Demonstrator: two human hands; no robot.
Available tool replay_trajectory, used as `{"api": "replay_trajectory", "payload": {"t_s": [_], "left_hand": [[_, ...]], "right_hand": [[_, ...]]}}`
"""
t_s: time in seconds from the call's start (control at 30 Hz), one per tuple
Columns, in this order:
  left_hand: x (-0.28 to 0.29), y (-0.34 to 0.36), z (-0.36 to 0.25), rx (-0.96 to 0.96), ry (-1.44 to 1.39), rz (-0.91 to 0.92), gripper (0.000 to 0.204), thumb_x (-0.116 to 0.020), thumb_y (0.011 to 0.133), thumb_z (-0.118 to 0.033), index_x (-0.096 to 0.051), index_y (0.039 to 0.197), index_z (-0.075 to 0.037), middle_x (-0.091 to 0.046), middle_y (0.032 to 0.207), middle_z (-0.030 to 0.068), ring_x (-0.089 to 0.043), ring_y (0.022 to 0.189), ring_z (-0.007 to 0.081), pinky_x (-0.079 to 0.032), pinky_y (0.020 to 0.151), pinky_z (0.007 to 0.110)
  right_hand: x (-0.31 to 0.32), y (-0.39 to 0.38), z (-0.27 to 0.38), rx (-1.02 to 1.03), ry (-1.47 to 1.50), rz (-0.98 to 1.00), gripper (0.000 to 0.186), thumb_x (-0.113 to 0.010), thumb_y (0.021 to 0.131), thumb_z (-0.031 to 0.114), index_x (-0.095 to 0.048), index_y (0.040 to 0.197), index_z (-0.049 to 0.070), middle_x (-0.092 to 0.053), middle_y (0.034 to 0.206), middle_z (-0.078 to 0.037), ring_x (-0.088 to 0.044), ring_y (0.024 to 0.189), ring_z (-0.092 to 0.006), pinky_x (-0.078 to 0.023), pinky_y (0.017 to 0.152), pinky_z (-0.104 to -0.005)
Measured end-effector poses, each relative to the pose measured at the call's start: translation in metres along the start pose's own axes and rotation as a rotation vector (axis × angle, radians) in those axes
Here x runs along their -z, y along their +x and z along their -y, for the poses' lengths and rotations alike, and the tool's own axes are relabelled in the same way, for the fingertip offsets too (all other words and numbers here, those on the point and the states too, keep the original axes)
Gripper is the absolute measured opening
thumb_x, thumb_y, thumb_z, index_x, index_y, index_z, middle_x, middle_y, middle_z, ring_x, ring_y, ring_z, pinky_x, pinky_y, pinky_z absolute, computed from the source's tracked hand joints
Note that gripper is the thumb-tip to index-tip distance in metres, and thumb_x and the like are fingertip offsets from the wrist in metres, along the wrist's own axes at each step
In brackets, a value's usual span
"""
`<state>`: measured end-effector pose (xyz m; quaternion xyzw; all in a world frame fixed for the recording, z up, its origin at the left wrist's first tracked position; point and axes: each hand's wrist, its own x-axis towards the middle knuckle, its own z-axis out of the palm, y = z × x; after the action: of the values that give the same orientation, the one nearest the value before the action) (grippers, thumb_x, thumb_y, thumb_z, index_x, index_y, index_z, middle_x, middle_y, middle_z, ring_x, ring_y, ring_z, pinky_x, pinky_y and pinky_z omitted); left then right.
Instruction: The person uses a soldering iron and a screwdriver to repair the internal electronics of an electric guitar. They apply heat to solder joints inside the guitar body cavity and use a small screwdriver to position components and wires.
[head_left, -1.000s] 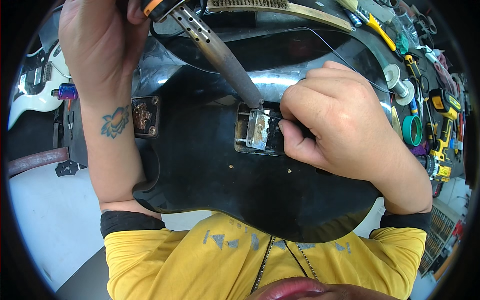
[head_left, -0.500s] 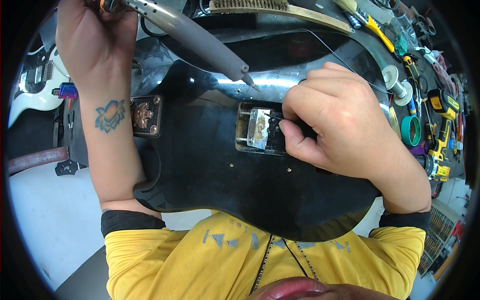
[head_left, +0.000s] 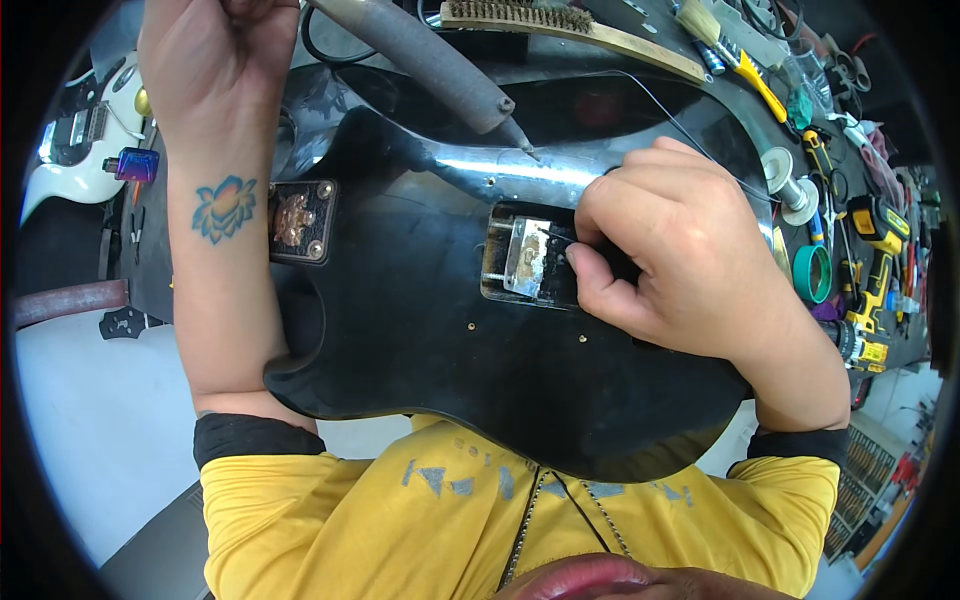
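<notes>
A glossy black electric guitar body [head_left: 420,350] lies in front of me, a rectangular cavity [head_left: 492,290] cut into it. Inside the cavity sits a silvery metal block [head_left: 526,257]. At the top left my left hand [head_left: 215,70] is closed around the handle end of a soldering iron [head_left: 430,70], partly cut off by the frame edge. The iron's tip points down right, above the body and beyond the cavity. My right hand [head_left: 670,255] rests over the cavity's right side, thumb and forefinger pinching a thin wire that reaches toward the block.
A spool of solder wire [head_left: 793,190] stands at the right, a loose strand arching over the body. Beyond lie a wire brush [head_left: 570,25], a yellow-handled paintbrush [head_left: 755,80], green tape [head_left: 812,273] and a yellow-black cordless drill [head_left: 875,260]. A white guitar [head_left: 80,160] lies at left.
The soldering iron and my left hand have moved slightly right and up in the picture, the tip nearer my right hand. My right hand keeps its pinch at the cavity. The view has shifted a little.
</notes>
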<state>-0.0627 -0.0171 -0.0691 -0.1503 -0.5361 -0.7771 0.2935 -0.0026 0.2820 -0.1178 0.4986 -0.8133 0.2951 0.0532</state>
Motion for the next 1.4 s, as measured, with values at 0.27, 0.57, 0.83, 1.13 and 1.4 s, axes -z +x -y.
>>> {"api": "replay_trajectory", "payload": {"t_s": [0.27, 0.57, 0.83, 1.13, 1.4], "left_hand": [[-0.002, -0.001, 0.016, -0.199, -0.091, -0.007, 0.010, -0.066, 0.101, -0.018, -0.063, 0.099, -0.009, -0.069, 0.080, 0.0033, -0.069, 0.069, 0.0091, -0.055, 0.054, 0.019], [-0.017, -0.013, 0.004, -0.092, -0.092, 0.041, 0.011, -0.066, 0.101, -0.020, -0.063, 0.097, -0.010, -0.069, 0.082, 0.0023, -0.069, 0.070, 0.0097, -0.055, 0.056, 0.019], [0.004, -0.001, 0.002, 0.024, -0.143, 0.127, 0.011, -0.067, 0.100, -0.020, -0.064, 0.095, -0.011, -0.069, 0.074, 0.0029, -0.068, 0.065, 0.0102, -0.054, 0.055, 0.019], [0.006, 0.000, 0.003, 0.024, -0.138, 0.181, 0.010, -0.067, 0.100, -0.019, -0.063, 0.094, -0.012, -0.067, 0.074, 0.0006, -0.069, 0.069, 0.0103, -0.055, 0.058, 0.019], [0.015, 0.003, 0.001, 0.194, -0.258, 0.282, 0.050, -0.048, 0.106, -0.055, -0.063, 0.109, -0.007, -0.070, 0.091, 0.0015, -0.069, 0.078, 0.0146, -0.063, 0.078, 0.030]], "right_hand": [[0.001, 0.002, 0.002, 0.004, -0.010, 0.020, 0.023, -0.077, 0.064, 0.002, -0.058, 0.077, 0.007, -0.054, 0.067, -0.008, -0.055, 0.063, -0.0310, -0.044, 0.063, -0.0399], [0.006, 0.001, 0.001, -0.008, 0.066, -0.024, 0.018, -0.073, 0.066, 0.001, -0.058, 0.076, 0.006, -0.054, 0.066, -0.006, -0.053, 0.059, -0.0263, -0.043, 0.059, -0.0365], [0.015, 0.004, -0.018, -0.337, -0.261, -0.313, 0.018, -0.072, 0.085, 0.008, -0.064, 0.100, 0.001, -0.062, 0.082, -0.007, -0.059, 0.075, -0.0186, -0.048, 0.071, -0.0302], [0.012, -0.002, -0.031, -0.478, -0.292, -0.263, 0.014, -0.073, 0.084, 0.013, -0.070, 0.091, 0.001, -0.069, 0.083, -0.014, -0.069, 0.079, -0.0324, -0.055, 0.074, -0.0417], [0.010, -0.004, -0.034, -0.417, -0.381, -0.274, 0.010, -0.068, 0.084, 0.010, -0.063, 0.087, 0.002, -0.065, 0.082, -0.017, -0.066, 0.079, -0.0371, -0.053, 0.073, -0.0434]]}}
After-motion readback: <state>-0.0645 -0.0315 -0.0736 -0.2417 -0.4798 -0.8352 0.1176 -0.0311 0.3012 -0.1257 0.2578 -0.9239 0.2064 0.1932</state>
